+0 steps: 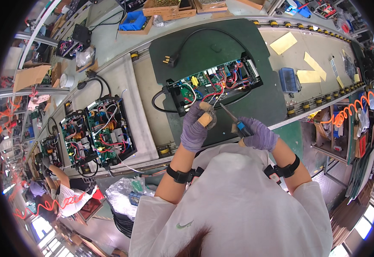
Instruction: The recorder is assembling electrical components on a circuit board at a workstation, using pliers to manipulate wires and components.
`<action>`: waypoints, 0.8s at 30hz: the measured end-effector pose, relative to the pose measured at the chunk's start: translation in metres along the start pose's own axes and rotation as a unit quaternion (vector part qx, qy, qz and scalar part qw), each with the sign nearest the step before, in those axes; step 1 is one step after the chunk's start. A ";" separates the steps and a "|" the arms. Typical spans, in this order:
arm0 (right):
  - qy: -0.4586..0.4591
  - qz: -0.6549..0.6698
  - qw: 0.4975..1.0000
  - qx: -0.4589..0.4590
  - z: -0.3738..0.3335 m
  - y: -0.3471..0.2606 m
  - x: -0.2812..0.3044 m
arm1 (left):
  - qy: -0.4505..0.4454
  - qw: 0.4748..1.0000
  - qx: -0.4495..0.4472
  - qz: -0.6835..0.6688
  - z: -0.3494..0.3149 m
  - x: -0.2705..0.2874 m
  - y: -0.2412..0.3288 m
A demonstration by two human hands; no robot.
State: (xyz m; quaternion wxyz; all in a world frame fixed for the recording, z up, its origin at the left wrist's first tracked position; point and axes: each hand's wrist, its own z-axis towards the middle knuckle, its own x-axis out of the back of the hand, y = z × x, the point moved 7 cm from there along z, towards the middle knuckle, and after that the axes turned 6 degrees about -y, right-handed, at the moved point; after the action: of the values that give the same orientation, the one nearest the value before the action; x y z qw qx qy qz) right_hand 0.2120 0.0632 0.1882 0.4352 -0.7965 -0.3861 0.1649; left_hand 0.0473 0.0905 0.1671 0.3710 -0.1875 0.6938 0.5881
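Observation:
An open electronic unit (214, 81) in a black frame, with a green circuit board and red, white, blue and black wires, lies on a dark green mat (259, 51). At its near edge is my left hand (197, 124), in a purple glove with tan fingertips. Its fingers are curled together near loose wire ends; what they pinch is too small to make out. My right hand (257, 133), gloved alike, grips a slim pointed tool (239, 126) with a grey metal tip and a blue and black handle. The tip points toward the wires beside my left fingers.
A black power cable with a plug (169, 60) loops behind the unit. Two similar units (109, 132) stand at the left. To the right are a blue bin (288, 80) and yellow sheets (283, 43). A co-worker (64, 192) works at far left; an orange coiled hose (349, 109) hangs right.

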 end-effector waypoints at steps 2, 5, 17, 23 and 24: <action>-0.017 0.012 1.000 -0.008 -0.005 -0.001 -0.002 | -0.020 1.000 0.008 0.003 0.000 -0.001 0.000; -0.051 0.045 0.998 -0.015 -0.008 0.006 -0.008 | -0.031 0.999 0.022 0.005 -0.001 -0.001 -0.002; -0.209 0.247 0.946 -0.011 -0.012 0.018 -0.027 | -0.077 0.991 0.083 -0.065 -0.004 -0.002 -0.017; -0.270 0.290 0.917 -0.042 -0.013 0.018 -0.033 | -0.131 0.971 0.156 -0.128 -0.006 -0.010 -0.024; -0.282 0.292 0.913 -0.035 -0.013 0.017 -0.034 | -0.136 0.961 0.171 -0.171 -0.007 -0.013 -0.027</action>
State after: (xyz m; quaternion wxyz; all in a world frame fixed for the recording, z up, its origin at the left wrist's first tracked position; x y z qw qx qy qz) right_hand 0.2059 0.0242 0.1793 0.2128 -0.8089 -0.2484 0.4886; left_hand 0.0720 0.0753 0.1585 0.5831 -0.1554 0.6851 0.4080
